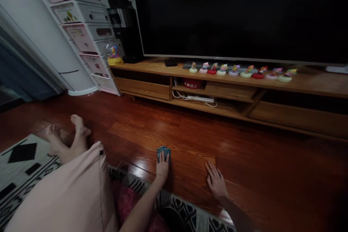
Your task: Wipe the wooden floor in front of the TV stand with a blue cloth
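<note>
My left hand (162, 167) rests on a small blue-green folded cloth (163, 151) on the dark wooden floor (244, 145), fingers lying over its near edge. My right hand (215, 180) lies flat on the bare floor a short way to the right, fingers stretched out and holding nothing. Both forearms reach forward from the bottom of the view over a patterned rug (187, 214).
A low wooden TV stand (152, 88) runs across the back under a large dark screen (239, 11), with a row of small figurines (239, 69) on top. White drawers (87, 25) stand at the left. A pink cushion (67, 192) and bare feet (67, 134) lie at the lower left.
</note>
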Tool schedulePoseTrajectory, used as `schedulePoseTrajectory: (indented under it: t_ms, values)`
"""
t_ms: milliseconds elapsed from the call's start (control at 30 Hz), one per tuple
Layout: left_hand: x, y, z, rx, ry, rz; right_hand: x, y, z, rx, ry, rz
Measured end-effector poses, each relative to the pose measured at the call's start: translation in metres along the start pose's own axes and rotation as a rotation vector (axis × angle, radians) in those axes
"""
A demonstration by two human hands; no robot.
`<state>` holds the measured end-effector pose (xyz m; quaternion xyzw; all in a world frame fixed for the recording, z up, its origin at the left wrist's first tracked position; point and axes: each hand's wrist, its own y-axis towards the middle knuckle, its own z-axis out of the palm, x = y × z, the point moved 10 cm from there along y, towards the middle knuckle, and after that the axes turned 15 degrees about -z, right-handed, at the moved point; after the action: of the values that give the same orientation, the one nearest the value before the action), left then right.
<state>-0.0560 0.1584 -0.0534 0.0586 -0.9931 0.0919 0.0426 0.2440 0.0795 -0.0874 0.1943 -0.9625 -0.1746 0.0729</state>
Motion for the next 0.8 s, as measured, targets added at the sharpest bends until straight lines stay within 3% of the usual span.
schedulePoseTrajectory:
  t_ms: [167, 333, 467, 667, 800]
  values:
    - [0.012, 0.010, -0.002, 0.021, 0.012, 0.006, 0.001, 0.003, -0.004, -0.002, -0.005, 0.006]
    - [-0.019, -0.018, 0.022, 0.187, 0.111, 0.024, 0.003, 0.004, -0.009, 0.012, -0.002, 0.016]
    - [-0.032, -0.030, 0.013, 0.155, 0.100, 0.052, 0.005, 0.004, -0.009, 0.014, 0.007, 0.016]
    - [0.007, 0.004, -0.026, 0.058, 0.012, -0.043, 0.003, 0.003, -0.008, 0.014, 0.003, 0.029]
    - [0.014, 0.009, -0.023, 0.136, 0.052, -0.031, 0.005, 0.004, -0.011, 0.005, -0.019, 0.013]
